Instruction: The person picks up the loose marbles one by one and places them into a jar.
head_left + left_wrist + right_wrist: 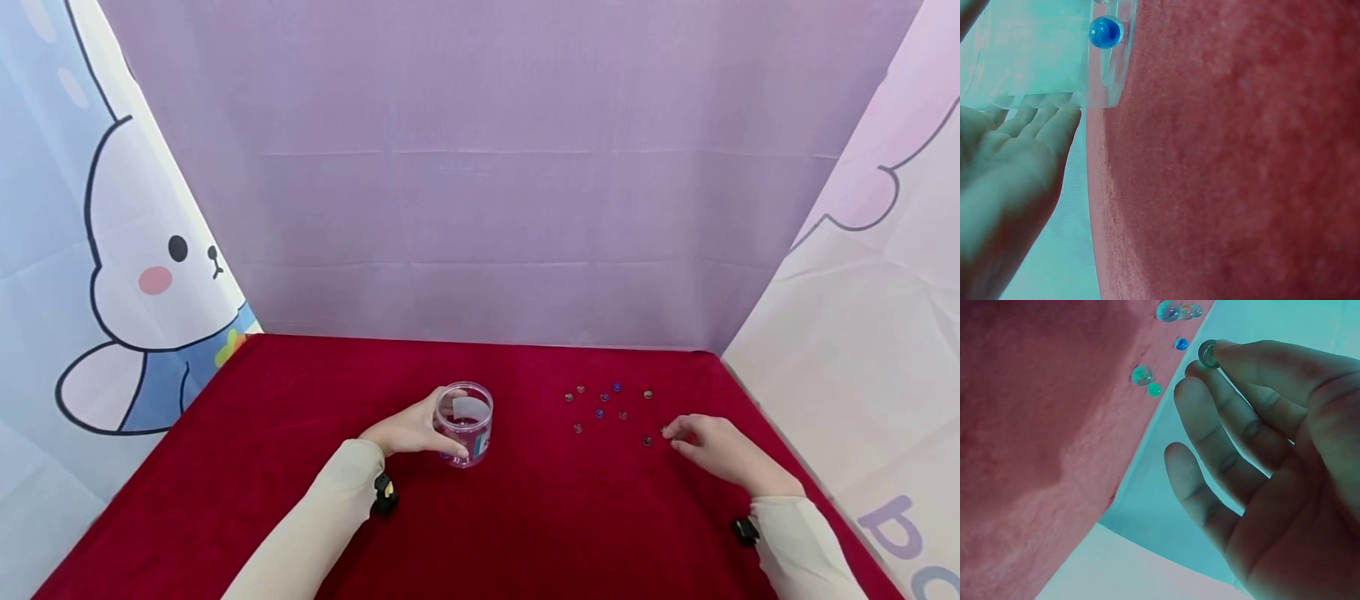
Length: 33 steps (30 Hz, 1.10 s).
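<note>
Where a pale blue sheet [37, 275] is hanging at the far left, a cartoon rabbit [153, 200] is showing on it, and a purple curtain [480, 208] is covering the back. Next to the right, an arm in a cream sleeve [318, 517] is reaching over the red cloth [487, 542]. The left hand [408, 429] is gripping a clear jar [487, 417], its fingers and thumb curling round the side. Near the middle of the cloth, the jar's mouth is facing up; whether its base is touching the cloth, I cannot tell. Inside, near the base, a blue marble [1105, 32] is showing in the left wrist view.

Farther right, well apart from the jar, nine small marbles [599, 413] are lying scattered on the cloth, some looking blue. Just beside the nearest of these, the right hand [716, 450] is pinching one more marble [1208, 354] between thumb and fingertip, while its other fingers are curving loosely. At the far right, a pale sheet [847, 333] is hanging.
</note>
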Motion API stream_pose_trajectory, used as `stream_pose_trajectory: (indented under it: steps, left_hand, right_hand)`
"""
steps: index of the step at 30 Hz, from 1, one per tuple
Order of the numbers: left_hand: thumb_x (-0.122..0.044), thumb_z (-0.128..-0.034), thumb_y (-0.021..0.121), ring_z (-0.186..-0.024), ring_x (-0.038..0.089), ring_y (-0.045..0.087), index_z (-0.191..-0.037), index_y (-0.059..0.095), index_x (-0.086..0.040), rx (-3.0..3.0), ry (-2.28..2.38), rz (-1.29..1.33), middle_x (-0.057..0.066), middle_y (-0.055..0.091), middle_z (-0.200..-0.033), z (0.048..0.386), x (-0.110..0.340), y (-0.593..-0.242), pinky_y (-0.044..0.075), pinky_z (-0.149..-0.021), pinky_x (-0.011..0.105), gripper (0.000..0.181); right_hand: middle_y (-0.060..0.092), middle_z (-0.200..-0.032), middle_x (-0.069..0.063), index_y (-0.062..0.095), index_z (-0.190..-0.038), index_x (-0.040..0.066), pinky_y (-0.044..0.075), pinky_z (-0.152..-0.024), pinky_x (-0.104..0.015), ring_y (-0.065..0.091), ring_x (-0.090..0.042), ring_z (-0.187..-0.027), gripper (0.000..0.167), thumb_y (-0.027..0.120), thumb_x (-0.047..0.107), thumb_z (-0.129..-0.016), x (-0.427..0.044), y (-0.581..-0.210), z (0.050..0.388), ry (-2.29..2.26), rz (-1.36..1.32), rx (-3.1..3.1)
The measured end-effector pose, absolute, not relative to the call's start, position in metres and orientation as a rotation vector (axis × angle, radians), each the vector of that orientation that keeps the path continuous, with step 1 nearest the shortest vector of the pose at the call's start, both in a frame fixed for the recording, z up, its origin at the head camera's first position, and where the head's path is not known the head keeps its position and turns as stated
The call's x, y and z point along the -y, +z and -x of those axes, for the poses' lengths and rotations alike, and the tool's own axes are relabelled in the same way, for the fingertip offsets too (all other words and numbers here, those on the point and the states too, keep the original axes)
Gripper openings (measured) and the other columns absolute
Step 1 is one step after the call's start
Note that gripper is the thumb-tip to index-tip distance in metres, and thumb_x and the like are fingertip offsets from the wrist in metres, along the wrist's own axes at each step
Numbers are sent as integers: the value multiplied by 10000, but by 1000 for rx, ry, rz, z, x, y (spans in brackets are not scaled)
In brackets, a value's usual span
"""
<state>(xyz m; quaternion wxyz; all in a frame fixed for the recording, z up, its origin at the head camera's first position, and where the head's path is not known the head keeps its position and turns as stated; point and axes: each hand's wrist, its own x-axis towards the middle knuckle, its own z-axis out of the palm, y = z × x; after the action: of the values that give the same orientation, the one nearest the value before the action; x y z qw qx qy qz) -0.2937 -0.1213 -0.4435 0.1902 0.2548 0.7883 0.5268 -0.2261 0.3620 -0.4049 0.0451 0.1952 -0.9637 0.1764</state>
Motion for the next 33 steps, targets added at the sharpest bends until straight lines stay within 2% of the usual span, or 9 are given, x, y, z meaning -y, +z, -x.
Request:
stream_pose_trajectory:
  steps: [8, 15, 21, 24, 29, 31, 33]
  left_hand:
    - [-219, -795, 867, -1287, 250, 435, -1509, 272, -127, -2215, 1488, -718, 79, 488, -1398, 294, 122, -442, 473, -1002, 461, 934]
    - [-216, -794, 869, -1288, 246, 438, -1504, 282, -138, -2206, 1493, -717, 78, 491, -1398, 295, 122, -444, 468, -1008, 455, 924]
    - [-206, -799, 866, -1292, 247, 439, -1522, 261, -101, -2181, 1504, -726, 84, 489, -1401, 296, 121, -445, 464, -1013, 445, 949]
    - [-203, -800, 865, -1293, 252, 438, -1526, 254, -91, -2179, 1506, -728, 83, 490, -1398, 296, 121, -445, 464, -1013, 446, 955]
    - [-210, -800, 864, -1291, 250, 437, -1526, 255, -87, -2190, 1498, -722, 73, 493, -1392, 295, 121, -445, 469, -1008, 447, 956]
    - [-217, -797, 866, -1289, 247, 438, -1524, 257, -88, -2199, 1489, -720, 63, 495, -1388, 295, 121, -445, 471, -1005, 445, 957]
    - [-215, -796, 867, -1289, 255, 438, -1517, 263, -86, -2202, 1489, -723, 69, 494, -1389, 295, 121, -445, 472, -1004, 449, 950]
  right_hand:
    - [665, -914, 64, 720, -964, 80, 547, -737, -357, 635, -175, -845, 107, 735, 32, -869, -354, -400, 231, 526, -627, 2919]
    - [668, -913, 68, 724, -975, 82, 553, -745, -352, 636, -160, -841, 127, 746, 24, -864, -345, -396, 236, 535, -660, 2897]
    - [673, -930, 60, 722, -994, 72, 550, -739, -334, 635, -155, -855, 121, 737, 35, -880, -332, -392, 240, 572, -671, 2906]
    - [680, -936, 53, 722, -994, 74, 546, -732, -324, 644, -184, -874, 123, 733, 31, -880, -326, -390, 242, 582, -681, 2910]
    - [691, -960, 36, 726, -999, 84, 556, -755, -337, 630, -351, -1080, 134, 725, 17, -883, -319, -390, 245, 590, -709, 2896]
    - [692, -966, 35, 726, -1005, 79, 561, -781, -357, 623, -362, -1108, 136, 723, 14, -886, -316, -389, 246, 579, -725, 2881]
    - [691, -964, 36, 727, -1006, 77, 562, -787, -371, 653, -303, -1030, 134, 721, 15, -888, -313, -388, 247, 575, -738, 2869]
